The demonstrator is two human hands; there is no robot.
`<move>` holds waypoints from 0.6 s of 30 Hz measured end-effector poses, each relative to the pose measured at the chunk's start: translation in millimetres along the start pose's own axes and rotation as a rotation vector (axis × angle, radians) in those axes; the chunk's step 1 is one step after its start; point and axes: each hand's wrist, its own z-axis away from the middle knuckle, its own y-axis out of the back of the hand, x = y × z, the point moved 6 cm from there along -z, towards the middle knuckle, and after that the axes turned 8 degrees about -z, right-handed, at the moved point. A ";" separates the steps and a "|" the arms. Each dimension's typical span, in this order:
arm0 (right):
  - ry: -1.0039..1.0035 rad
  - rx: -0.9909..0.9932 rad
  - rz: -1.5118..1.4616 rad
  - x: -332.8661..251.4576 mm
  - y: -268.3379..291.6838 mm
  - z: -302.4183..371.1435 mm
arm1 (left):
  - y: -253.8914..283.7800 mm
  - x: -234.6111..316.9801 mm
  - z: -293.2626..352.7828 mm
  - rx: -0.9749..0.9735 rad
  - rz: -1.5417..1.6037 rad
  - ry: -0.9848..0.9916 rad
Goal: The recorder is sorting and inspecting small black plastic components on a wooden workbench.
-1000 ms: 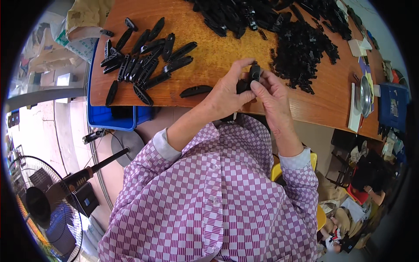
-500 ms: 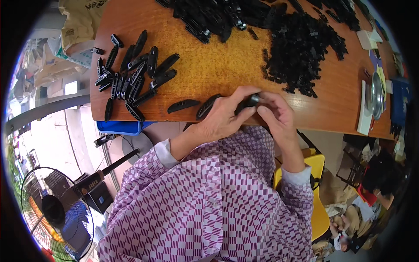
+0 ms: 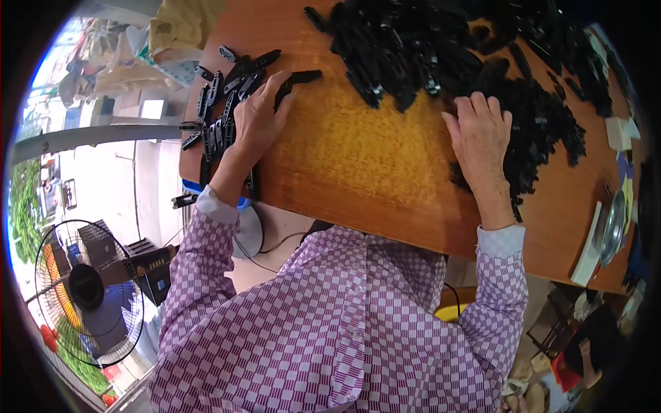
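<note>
My left hand [image 3: 258, 120] is at the left cluster of long black plastic parts [image 3: 222, 124], some with pale edging. Between its thumb and forefinger is a long black plastic part [image 3: 303, 77], whose far end sticks out to the right. The other fingers of this hand are partly hidden. My right hand [image 3: 482, 138] reaches palm down to the left edge of the heap of small black pieces [image 3: 540, 120]. Its fingers are apart, and nothing shows in them; what lies under the palm is hidden.
A big pile of long black parts [image 3: 399, 48] covers the far side of the wooden table [image 3: 372, 158]. At the right edge are a round metal dish [image 3: 613, 224] and a white strip [image 3: 586, 244]. A fan [image 3: 88, 288] stands at lower left, a yellow chair [image 3: 451, 313] below the table.
My hands, together over a black part at the front edge, have parted: left to the left cluster, right to the small-piece heap. The two parts beside them have gone from there. The view has shifted.
</note>
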 end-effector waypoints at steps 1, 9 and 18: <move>0.009 0.005 -0.008 1.3 -3.3 -3.6 | 1.5 -3.4 -3.9 0.020 -0.060 -0.021; 0.013 0.075 -0.200 9.2 -8.3 -7.1 | 10.2 47.4 -33.3 0.161 -0.091 -0.293; -0.088 0.339 -0.632 -26.3 51.7 24.6 | -15.3 84.6 -42.3 0.108 -0.081 -0.627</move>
